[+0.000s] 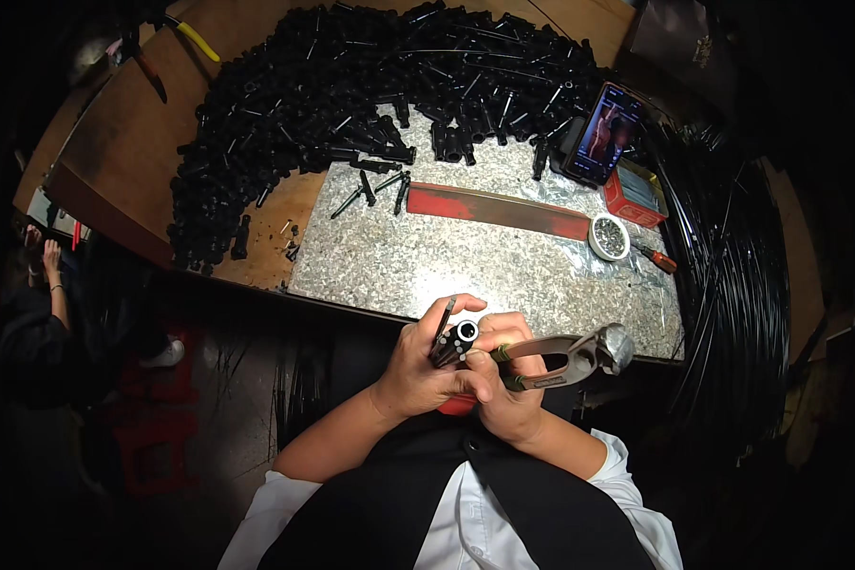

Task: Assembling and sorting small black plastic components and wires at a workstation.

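My left hand [416, 369] is closed around a black tubular part [446, 352] whose pale ring-shaped end faces up. A thin dark rod [444, 317] stands up beside it, against the fingers. In my right hand [515, 408] are end-cutting pincers [584, 361] with green handles, their rounded metal head pointing right and the handles spread apart. The fingers of both hands meet at the black part, just off the near edge of the speckled worktop [370, 256]. What lies inside the left palm is hidden.
Black tubular parts [285, 95] lie heaped along the back and left. On the worktop are a red-and-dark bar [494, 207], a white cup [609, 237] of small metal pieces, a screwdriver [657, 257] and a propped phone [605, 138]. Long black rods [731, 285] fill the right. Another person's hand [52, 255] shows far left.
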Demonstrator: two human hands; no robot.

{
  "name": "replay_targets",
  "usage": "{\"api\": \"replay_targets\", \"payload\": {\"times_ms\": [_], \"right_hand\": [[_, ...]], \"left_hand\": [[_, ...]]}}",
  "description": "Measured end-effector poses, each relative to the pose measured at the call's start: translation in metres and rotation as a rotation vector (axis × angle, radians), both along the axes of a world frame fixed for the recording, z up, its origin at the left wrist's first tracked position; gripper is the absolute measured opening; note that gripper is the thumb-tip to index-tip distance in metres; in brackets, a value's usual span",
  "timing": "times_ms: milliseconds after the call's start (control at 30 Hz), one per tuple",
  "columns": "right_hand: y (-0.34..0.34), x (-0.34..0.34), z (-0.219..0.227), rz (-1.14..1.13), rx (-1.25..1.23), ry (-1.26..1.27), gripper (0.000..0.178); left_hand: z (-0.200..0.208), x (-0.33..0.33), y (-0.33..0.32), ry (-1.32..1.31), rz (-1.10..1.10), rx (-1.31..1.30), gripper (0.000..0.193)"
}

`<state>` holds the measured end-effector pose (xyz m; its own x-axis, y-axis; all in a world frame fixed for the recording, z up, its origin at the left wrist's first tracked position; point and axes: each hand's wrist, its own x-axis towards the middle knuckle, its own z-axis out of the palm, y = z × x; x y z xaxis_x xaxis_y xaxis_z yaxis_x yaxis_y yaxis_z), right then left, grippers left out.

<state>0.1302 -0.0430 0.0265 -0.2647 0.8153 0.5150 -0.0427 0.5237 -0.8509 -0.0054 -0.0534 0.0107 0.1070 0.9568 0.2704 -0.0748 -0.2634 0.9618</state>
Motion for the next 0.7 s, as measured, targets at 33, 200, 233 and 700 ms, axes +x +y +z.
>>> {"api": "replay_targets", "payload": {"times_ms": [33,200,233,700], "right_hand": [[0.0003,-0.0002,0.0008,0.005,-0.001,0.003,0.006],[0.0053,0.0030,0.0022,0.042,0.103,-0.029,0.010],[0.0057,0.0035,0.0017,0.051,0.105,-0.028,0.011],[0.0098,0.0079,0.0088,-0.011,0.248,-0.178,0.011]], "left_hand": [[-0.0005,-0.0002,-0.0007,0.000,0.000,0.000,0.090],[0.0028,0.0010,-0.0050,-0.076,0.026,-0.108,0.090],[0.0038,0.0018,-0.0050,-0.076,0.027,-0.109,0.090],[0.0007,0.0023,-0.0033,-0.046,0.002,-0.053,0.087]]}}
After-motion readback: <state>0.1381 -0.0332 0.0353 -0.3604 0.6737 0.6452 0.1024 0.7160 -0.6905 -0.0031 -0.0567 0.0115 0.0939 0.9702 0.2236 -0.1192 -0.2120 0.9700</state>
